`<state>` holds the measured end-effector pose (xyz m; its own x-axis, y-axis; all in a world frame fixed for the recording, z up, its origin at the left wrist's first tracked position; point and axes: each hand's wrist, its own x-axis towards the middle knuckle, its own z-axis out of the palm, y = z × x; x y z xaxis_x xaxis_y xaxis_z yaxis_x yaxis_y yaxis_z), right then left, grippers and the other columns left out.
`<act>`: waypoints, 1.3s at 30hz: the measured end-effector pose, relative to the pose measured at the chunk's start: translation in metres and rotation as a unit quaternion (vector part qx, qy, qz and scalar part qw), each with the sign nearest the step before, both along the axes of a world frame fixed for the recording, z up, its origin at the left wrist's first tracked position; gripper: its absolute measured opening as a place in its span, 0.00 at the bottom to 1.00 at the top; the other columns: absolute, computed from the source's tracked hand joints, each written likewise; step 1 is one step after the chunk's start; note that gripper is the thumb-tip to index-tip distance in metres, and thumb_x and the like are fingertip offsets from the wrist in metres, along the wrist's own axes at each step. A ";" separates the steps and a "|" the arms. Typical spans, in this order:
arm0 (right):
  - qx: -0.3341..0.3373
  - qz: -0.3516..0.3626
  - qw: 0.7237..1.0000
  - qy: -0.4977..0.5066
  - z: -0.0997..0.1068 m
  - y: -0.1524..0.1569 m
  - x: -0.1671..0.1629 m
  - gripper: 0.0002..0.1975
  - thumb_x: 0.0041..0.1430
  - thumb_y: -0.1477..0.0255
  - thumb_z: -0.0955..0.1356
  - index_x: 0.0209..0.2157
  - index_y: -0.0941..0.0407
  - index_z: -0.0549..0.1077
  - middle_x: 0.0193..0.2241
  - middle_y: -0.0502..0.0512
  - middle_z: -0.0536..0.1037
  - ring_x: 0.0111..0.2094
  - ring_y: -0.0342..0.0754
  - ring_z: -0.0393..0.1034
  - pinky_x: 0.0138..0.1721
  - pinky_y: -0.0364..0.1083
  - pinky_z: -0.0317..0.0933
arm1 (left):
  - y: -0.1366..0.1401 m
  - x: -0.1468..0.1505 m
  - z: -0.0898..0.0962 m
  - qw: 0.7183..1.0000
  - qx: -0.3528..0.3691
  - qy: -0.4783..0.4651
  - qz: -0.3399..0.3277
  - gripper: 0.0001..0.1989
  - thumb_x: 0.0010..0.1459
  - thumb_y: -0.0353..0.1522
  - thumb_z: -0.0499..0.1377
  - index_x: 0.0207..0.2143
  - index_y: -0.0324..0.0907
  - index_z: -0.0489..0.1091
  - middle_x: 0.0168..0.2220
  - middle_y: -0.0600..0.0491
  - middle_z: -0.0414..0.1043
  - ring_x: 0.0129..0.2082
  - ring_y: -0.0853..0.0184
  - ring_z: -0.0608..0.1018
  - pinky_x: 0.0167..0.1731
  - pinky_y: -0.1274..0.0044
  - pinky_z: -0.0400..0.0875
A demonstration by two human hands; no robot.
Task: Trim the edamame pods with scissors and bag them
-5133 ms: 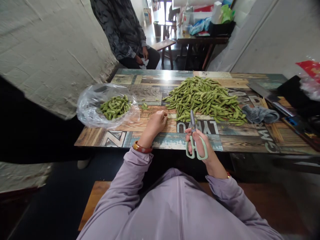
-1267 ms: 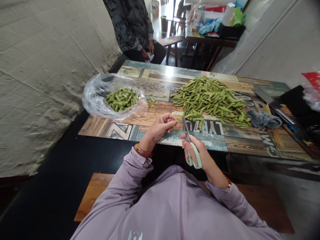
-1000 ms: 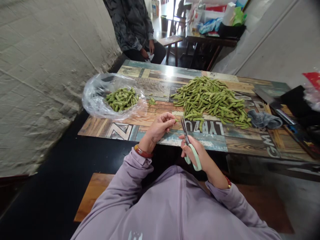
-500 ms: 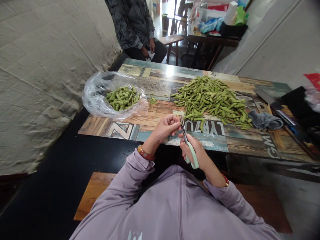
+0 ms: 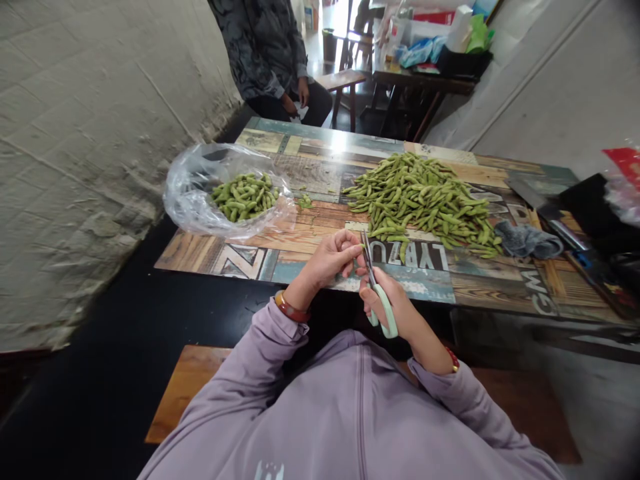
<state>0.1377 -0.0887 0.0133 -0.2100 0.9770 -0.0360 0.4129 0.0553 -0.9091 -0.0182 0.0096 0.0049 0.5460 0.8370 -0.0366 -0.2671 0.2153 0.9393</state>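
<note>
In my right hand [image 5: 387, 299] is a pair of scissors [image 5: 385, 310] with pale green handles, the blades pointing up and away from me. My left hand [image 5: 333, 260] pinches a green bean pod [image 5: 363, 246] right beside the blades; only its tip shows, the rest is hidden by my fingers. Beyond my hands, to the right, lies a big heap of green bean pods [image 5: 420, 197] on the table. To the left, a clear plastic bag [image 5: 187, 193] lies open with a smaller pile of pods [image 5: 245, 197] in it.
The patterned wooden table [image 5: 310, 230] carries a few green scraps [image 5: 305, 201] near the bag. At its right are a grey cloth [image 5: 530, 240] and a cleaver [image 5: 527, 193]. A person [image 5: 270, 60] sits beyond the far edge, near a stool [image 5: 343, 80]. A rough wall [image 5: 100, 133] stands left.
My hands stay almost in the same place by the scissor blades. The view has shifted very slightly; nothing on the table has visibly moved.
</note>
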 end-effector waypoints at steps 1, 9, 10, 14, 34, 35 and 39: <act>0.001 -0.002 1.000 -0.002 0.000 0.000 0.000 0.17 0.66 0.54 0.63 0.42 0.54 0.65 0.30 0.52 0.72 0.25 0.44 0.67 0.25 0.43 0.64 | 0.000 0.000 -0.001 1.000 0.003 -0.003 -0.005 0.19 0.54 0.42 0.66 0.34 0.40 0.61 0.22 0.56 0.76 0.10 0.78 0.67 0.11 0.85 0.53; 0.002 0.002 1.000 -0.010 0.002 -0.001 -0.001 0.19 0.66 0.54 0.63 0.46 0.55 0.66 0.33 0.54 0.73 0.27 0.44 0.68 0.25 0.43 0.64 | 0.001 -0.001 -0.005 1.000 0.009 -0.005 0.003 0.19 0.54 0.43 0.65 0.34 0.40 0.61 0.22 0.57 0.75 0.10 0.77 0.67 0.10 0.85 0.54; 0.002 0.004 1.000 -0.007 0.002 -0.001 -0.001 0.19 0.66 0.54 0.63 0.47 0.55 0.65 0.34 0.55 0.72 0.27 0.44 0.68 0.26 0.43 0.65 | 0.001 0.000 -0.005 1.000 0.010 -0.006 0.004 0.19 0.54 0.43 0.65 0.34 0.40 0.61 0.22 0.57 0.75 0.10 0.77 0.67 0.10 0.85 0.53; -0.005 0.003 1.000 0.008 -0.001 -0.001 0.000 0.20 0.66 0.53 0.63 0.48 0.55 0.66 0.34 0.54 0.73 0.26 0.44 0.67 0.24 0.42 0.64 | 0.000 0.000 -0.003 1.000 0.012 -0.004 -0.001 0.19 0.54 0.43 0.65 0.34 0.41 0.61 0.21 0.58 0.74 0.09 0.78 0.65 0.10 0.85 0.52; -0.060 -0.130 0.971 0.190 -0.012 0.006 0.009 0.25 0.62 0.48 0.63 0.46 0.55 0.68 0.30 0.47 0.71 0.16 0.37 0.63 0.13 0.39 0.60 | 0.007 -0.004 0.003 0.995 -0.013 -0.032 0.095 0.14 0.52 0.36 0.63 0.34 0.42 0.60 0.24 0.58 0.73 0.12 0.79 0.64 0.14 0.85 0.52; -0.060 -0.152 0.964 0.210 -0.010 0.008 0.015 0.25 0.62 0.47 0.64 0.47 0.54 0.68 0.30 0.47 0.70 0.16 0.37 0.62 0.13 0.39 0.60 | 0.008 -0.007 0.005 0.992 -0.028 -0.044 0.116 0.13 0.51 0.35 0.63 0.33 0.42 0.60 0.24 0.59 0.72 0.13 0.79 0.64 0.15 0.85 0.52; -0.059 -0.206 0.935 0.282 -0.009 0.014 0.039 0.24 0.62 0.48 0.64 0.44 0.54 0.69 0.30 0.48 0.69 0.17 0.37 0.61 0.14 0.39 0.60 | 0.012 -0.018 0.012 0.990 -0.055 -0.016 0.125 0.12 0.51 0.37 0.62 0.29 0.41 0.62 0.21 0.61 0.62 0.15 0.80 0.60 0.16 0.84 0.49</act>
